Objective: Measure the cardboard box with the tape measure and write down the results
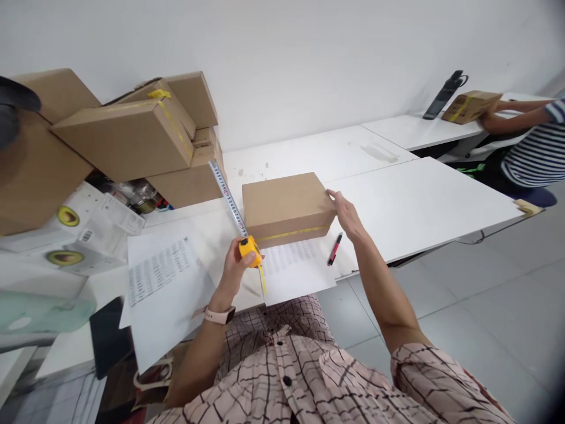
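Brown and longest left-to-right, the cardboard box (286, 203) lies mid-frame, right end against the right hand (349, 218), grip unclear. Lower centre, the left hand (232, 268) clasps a yellow tape measure (253, 245), blade (230, 201) slanting beside the left end.

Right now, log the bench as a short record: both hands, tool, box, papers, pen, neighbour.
left_hand: left hand holds yellow tape measure
blade: extended beside the box's left end, numbers facing up
right_hand: right hand touches the box's right end
box: cardboard box, yellow strip along its near side
papers: printed sheet partly hidden by the box; another sheet farther left
pen: red-and-black pen, near the box's near right corner
neighbour: co-worker in striped top, hands on a taped carton
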### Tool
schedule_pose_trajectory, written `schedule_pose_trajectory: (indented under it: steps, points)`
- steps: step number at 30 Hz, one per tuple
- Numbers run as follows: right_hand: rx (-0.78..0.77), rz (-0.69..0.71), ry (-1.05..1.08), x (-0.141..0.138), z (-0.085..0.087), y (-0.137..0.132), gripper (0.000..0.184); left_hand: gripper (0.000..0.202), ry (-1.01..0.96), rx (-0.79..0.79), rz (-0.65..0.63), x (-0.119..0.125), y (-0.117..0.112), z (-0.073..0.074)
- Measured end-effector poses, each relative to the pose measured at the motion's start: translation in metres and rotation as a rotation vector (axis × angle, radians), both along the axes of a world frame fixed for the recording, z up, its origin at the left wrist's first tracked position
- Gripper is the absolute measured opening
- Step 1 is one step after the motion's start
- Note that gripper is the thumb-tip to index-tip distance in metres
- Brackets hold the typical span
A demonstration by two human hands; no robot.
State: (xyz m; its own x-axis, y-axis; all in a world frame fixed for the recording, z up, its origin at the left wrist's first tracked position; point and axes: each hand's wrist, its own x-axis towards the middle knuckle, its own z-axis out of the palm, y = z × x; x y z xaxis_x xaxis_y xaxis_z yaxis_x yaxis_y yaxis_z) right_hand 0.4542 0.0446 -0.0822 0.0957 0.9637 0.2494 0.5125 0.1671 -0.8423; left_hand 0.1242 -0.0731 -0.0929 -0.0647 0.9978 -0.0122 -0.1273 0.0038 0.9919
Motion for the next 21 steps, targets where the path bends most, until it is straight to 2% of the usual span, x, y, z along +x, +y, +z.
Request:
schedule_pose_trajectory:
  steps: [3,7,10,13,16,18,21]
  points:
    - [-0.022,-0.055,-0.145,-0.015,0.026,-0.006,0.075,0.062,0.0,0.055,-0.047,-0.005,0.017,0.024]
    - [0.012,-0.145,-0.37,-0.029,0.072,0.016,0.063,0.061,0.049,0.166,-0.065,-0.016,0.039,0.066]
    - [0.057,-0.149,-0.481,-0.04,0.083,0.038,0.055,0.061,0.097,0.139,-0.071,-0.019,0.053,0.08]
    - [0.218,-0.09,-0.542,-0.054,0.078,0.056,0.05,0.062,0.152,0.162,0.009,-0.01,0.051,0.08]
    - [0.289,-0.007,-0.566,-0.066,0.074,0.069,0.047,0.064,0.171,0.249,0.044,0.012,0.031,0.071]
    - [0.27,0.013,-0.559,-0.071,0.074,0.074,0.046,0.063,0.133,0.199,-0.066,0.034,0.013,0.061]
    - [0.247,0.002,-0.503,-0.074,0.074,0.078,0.051,0.062,0.022,0.037,-0.279,0.067,-0.007,0.037]
